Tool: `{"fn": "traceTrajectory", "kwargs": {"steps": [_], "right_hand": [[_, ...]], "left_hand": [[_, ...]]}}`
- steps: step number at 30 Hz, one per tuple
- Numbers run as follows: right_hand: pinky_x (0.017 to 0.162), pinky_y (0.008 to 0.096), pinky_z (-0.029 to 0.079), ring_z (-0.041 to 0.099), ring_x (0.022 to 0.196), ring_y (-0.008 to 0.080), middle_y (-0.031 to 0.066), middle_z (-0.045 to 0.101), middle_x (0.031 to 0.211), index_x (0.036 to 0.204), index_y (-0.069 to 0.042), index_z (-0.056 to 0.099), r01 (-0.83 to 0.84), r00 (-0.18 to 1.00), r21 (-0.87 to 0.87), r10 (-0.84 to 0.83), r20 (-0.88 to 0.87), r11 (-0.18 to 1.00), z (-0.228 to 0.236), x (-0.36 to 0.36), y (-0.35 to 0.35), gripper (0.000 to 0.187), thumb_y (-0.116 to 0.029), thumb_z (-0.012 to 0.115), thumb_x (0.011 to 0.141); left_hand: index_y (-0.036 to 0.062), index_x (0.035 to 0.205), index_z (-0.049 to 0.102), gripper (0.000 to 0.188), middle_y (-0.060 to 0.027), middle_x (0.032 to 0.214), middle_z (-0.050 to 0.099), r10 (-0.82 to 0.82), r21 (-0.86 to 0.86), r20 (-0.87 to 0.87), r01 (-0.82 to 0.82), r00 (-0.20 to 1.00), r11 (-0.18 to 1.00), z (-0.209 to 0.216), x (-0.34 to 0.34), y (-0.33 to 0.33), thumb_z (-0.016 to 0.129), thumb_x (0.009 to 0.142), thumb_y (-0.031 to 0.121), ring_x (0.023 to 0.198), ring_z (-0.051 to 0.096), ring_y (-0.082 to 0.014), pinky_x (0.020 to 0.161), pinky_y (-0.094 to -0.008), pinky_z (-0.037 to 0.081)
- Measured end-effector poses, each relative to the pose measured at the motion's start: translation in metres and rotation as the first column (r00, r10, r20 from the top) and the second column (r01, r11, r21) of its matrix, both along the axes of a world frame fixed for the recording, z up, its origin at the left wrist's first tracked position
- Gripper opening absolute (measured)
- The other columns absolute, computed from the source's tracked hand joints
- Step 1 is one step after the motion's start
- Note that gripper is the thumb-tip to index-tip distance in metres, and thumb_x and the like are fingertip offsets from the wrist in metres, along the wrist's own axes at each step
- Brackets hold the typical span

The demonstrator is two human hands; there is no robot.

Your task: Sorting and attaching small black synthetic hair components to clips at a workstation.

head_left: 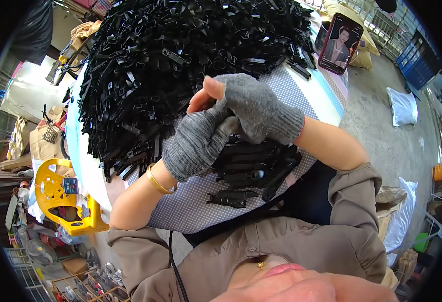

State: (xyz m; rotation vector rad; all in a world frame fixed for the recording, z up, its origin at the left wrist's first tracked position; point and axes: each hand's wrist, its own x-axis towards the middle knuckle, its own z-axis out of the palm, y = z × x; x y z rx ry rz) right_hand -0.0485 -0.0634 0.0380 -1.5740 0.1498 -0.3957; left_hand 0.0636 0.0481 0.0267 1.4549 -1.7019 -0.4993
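My left hand and my right hand are pressed together above the near edge of a big heap of black plastic clip-like parts. Both wear grey knitted gloves, with bare fingertips showing at the upper left of the pair. The fingers look curled in, and whatever lies between them is hidden. Below the hands, a row of longer black parts lies on the patterned tablecloth. One black part sits closest to me.
A phone with a lit screen leans against a dark round container at the table's far right. To the left stands a yellow plastic chair. A blue crate and a white sack rest on the floor at right.
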Motion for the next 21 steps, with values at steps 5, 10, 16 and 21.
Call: {"fn": "traceTrajectory", "kwargs": {"steps": [5,10,16,21], "right_hand": [[0.083,0.0299,0.046,0.059,0.086,0.0186,0.0104,0.062,0.092,0.100,0.002,0.061,-0.086,0.993,0.062,0.080,0.090,0.994,-0.006,0.003,-0.015,0.067,-0.059,0.036,0.089],[0.072,0.0256,0.049,0.058,0.075,0.0118,0.0057,0.061,0.084,0.102,-0.002,0.061,0.270,0.963,-0.155,-0.264,0.057,0.950,-0.014,0.004,-0.043,0.050,-0.048,0.047,0.090],[0.067,0.0292,0.051,0.061,0.078,0.0188,0.0059,0.061,0.082,0.089,-0.007,0.066,0.217,0.976,-0.882,-0.066,0.208,0.418,-0.039,0.028,-0.031,0.015,-0.018,0.065,0.080],[0.070,0.0332,0.051,0.059,0.083,0.0214,0.0052,0.060,0.086,0.090,-0.008,0.063,0.107,0.976,-0.988,-0.200,0.084,0.107,-0.042,0.028,-0.020,0.019,-0.025,0.059,0.083]], "left_hand": [[0.0074,0.110,0.057,0.026,-0.0164,0.078,0.061,0.057,0.020,0.258,-0.065,0.964,0.998,0.000,-0.002,0.001,0.051,0.089,0.021,0.072,0.060,-0.0338,0.068,-0.0399,0.048],[0.0051,0.104,0.056,0.025,-0.0150,0.073,0.059,0.009,0.023,0.465,-0.022,0.885,0.999,0.019,-0.018,0.017,0.053,0.087,0.023,0.067,0.058,-0.0296,0.056,-0.0384,0.046],[0.0084,0.123,0.049,0.057,-0.0179,0.103,0.054,0.026,-0.076,0.460,0.010,0.888,0.997,0.026,-0.007,0.057,0.062,0.079,0.043,0.067,0.060,-0.0294,0.059,-0.0351,0.050],[0.0138,0.122,0.053,0.074,-0.0133,0.116,0.050,0.322,-0.058,0.794,-0.464,0.515,0.884,0.023,0.048,0.108,0.061,0.067,0.061,0.109,0.048,-0.0299,0.086,-0.0410,0.044]]}}
